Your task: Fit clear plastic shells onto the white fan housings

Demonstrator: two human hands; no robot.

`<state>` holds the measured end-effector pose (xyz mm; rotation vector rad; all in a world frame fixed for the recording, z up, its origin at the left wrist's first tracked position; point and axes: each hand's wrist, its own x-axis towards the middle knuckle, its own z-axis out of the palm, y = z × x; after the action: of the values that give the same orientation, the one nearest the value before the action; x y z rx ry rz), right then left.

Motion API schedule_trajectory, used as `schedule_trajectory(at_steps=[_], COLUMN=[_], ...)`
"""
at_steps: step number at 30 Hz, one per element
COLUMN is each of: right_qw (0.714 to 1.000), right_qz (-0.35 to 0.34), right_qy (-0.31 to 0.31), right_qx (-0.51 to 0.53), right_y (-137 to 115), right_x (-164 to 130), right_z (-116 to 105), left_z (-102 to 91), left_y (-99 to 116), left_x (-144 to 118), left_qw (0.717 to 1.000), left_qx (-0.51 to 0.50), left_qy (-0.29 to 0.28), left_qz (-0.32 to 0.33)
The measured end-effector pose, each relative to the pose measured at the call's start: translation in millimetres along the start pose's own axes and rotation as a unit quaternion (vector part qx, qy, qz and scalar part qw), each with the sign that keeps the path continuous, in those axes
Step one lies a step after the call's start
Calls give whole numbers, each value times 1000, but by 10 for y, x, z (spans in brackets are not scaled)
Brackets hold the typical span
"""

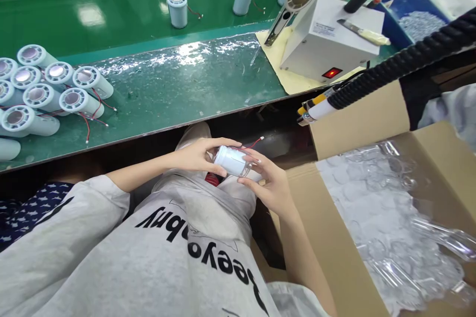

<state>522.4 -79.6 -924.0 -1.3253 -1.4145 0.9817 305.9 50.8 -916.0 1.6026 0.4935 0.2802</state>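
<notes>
Over my lap, both hands hold one small pale cylinder [231, 160] with a red wire trailing from its far end. My left hand [199, 154] wraps its upper left side. My right hand [268, 183] cups it from below and right, fingertips on a clear cap-like end. The piece lies tilted, below the front edge of the green bench [178, 89].
Several matching cylinders with red wires [44, 91] lie piled at the bench's left. Two more [177, 9] stand on the conveyor behind. A white machine with a red switch [327, 44] stands at right, a black corrugated hose [401, 64] crossing. A cardboard box of clear plastic parts [390, 218] is beside my right arm.
</notes>
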Motion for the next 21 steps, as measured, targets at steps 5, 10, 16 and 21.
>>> schedule_trajectory(at_steps=[5,10,16,21], right_qw=[996,986,978,961], right_qz=[57,105,133,173], right_qy=[5,-1,-4,-1], right_qx=[72,126,161,215], right_y=[-21,-22,-8,-10], right_x=[-16,-4,5,24], right_z=[-3,-3,9,45], left_z=[-22,-26,-35,-43], left_y=[45,52,45,41], left_x=[-22,-28,-19,-33], left_qw=[998,994,989,988], left_qx=[29,49,66,72], left_qy=[-15,-21,-32,-35], left_qz=[61,93,130,133])
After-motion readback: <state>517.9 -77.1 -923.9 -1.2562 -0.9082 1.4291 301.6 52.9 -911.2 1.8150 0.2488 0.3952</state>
